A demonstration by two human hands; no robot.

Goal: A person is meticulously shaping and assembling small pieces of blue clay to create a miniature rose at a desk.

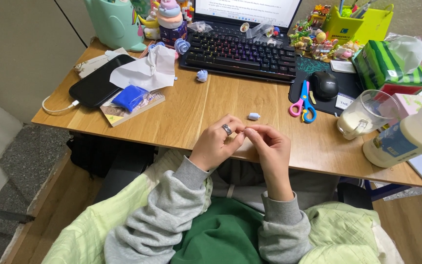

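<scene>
My left hand [216,143], with a dark ring on one finger, and my right hand [268,146] meet fingertip to fingertip at the desk's near edge. They pinch something very small between them; what it is cannot be made out. A small pale blue piece [254,116] lies on the wooden desk [196,112] just beyond my fingers. Another light blue bit [201,75] sits in front of the keyboard [240,49]. Both sleeves are grey.
Pink-and-blue scissors [304,103] and a black mouse [324,85] lie on a mat to the right. A glass mug [365,115] and a white bottle [409,137] stand at far right. A tablet [96,80], crumpled paper [147,71] and a blue packet [129,97] are at left.
</scene>
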